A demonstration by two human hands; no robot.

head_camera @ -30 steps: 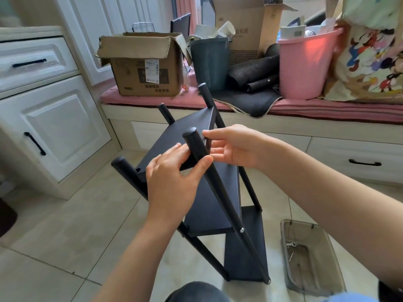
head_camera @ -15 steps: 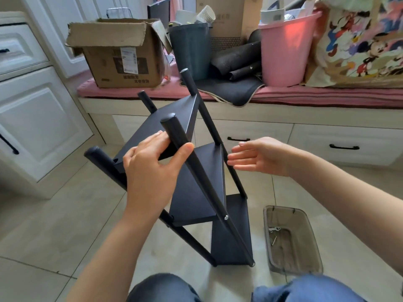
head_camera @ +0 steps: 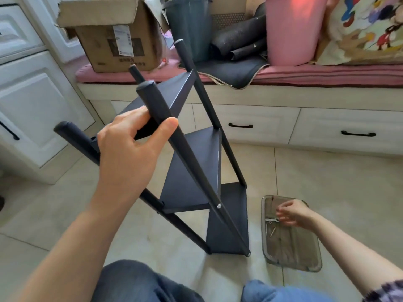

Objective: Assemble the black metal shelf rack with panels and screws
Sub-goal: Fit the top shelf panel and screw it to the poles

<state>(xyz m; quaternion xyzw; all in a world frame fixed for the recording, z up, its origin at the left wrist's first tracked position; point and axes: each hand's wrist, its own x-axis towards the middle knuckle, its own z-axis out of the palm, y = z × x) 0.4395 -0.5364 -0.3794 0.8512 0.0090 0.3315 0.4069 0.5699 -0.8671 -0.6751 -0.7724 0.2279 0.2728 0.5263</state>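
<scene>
Grey tray [head_camera: 292, 256]: screws [head_camera: 272, 231] | left hand [head_camera: 126, 158] grasps rack [head_camera: 196, 171] | right hand [head_camera: 292, 213] over tray, seemingly loose-fingered

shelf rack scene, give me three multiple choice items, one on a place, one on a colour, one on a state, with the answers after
1. Where is the clear tray of screws?
A. on the floor, right of the shelf rack
B. on the pink cushion
C. on the top shelf panel

2. What colour is the bucket on the window seat?
A. blue
B. pink
C. white

3. What is the left hand doing?
A. lying flat on the floor
B. holding a screwdriver
C. keeping a grip on a rack post

Answers:
1 A: the tray lies on the floor tiles beside the rack's lowest panel, under the right hand.
2 B: the bucket is plainly pink.
3 C: thumb and fingers are curled round the near post just below its rounded top.
</scene>
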